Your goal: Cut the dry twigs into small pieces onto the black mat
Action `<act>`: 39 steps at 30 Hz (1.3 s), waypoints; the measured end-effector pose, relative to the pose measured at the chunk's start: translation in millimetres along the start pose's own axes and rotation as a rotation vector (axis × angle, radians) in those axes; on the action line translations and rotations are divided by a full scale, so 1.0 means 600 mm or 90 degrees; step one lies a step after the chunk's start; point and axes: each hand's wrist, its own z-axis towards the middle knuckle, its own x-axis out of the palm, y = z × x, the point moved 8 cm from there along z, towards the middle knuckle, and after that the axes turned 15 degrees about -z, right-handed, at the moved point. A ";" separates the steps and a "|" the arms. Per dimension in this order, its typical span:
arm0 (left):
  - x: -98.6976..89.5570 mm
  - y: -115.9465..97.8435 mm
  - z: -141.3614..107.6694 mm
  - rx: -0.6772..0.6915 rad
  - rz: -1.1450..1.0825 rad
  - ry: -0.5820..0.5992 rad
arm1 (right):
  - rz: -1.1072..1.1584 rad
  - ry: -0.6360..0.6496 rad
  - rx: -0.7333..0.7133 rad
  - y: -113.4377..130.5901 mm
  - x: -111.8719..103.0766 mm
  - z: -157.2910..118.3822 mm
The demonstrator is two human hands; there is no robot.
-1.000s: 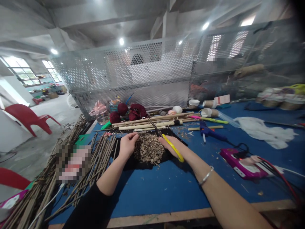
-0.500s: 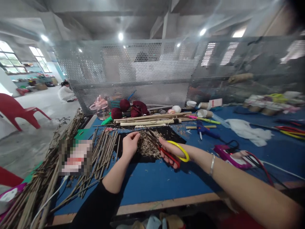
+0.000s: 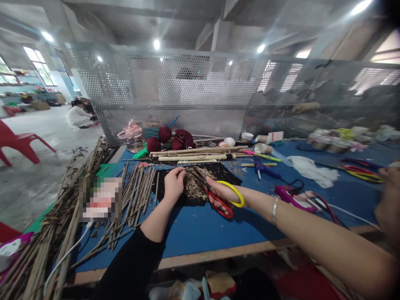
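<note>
My right hand (image 3: 218,191) is wrapped around scissors (image 3: 240,200) with one yellow and one red handle loop. Their dark blades point up and left toward my left hand (image 3: 173,184). The left thumb and fingertips are pinched together close to the blade tips; whatever is between them is too small to make out. Below both hands lies a pile of short, pale brown cut pieces (image 3: 195,188) on a black cloth (image 3: 229,174). Left of the cloth, thin brown sticks (image 3: 134,198) are spread over the blue tabletop (image 3: 193,233).
A bundle of long dry stalks (image 3: 53,233) runs along the left edge. Behind the pile lie pale rods (image 3: 193,158) and dark red balls (image 3: 153,144). A blue glue gun (image 3: 265,167) and purple power strip (image 3: 290,198) sit right. Another person's blurred arm (image 3: 389,204) shows far right.
The view has shifted slightly, and a blurred arm has come in at the right edge. Both hands keep nearly the same place over the pile, the scissors still in my right hand.
</note>
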 end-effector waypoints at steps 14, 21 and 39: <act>0.028 -0.025 -0.011 0.123 0.175 0.116 | 0.026 -0.080 0.027 -0.026 -0.016 0.035; 0.005 0.001 -0.003 -0.001 0.050 0.011 | 0.052 0.003 0.038 -0.019 0.001 0.009; 0.031 -0.022 -0.015 0.127 0.082 0.084 | 0.062 0.029 0.056 -0.011 0.014 0.001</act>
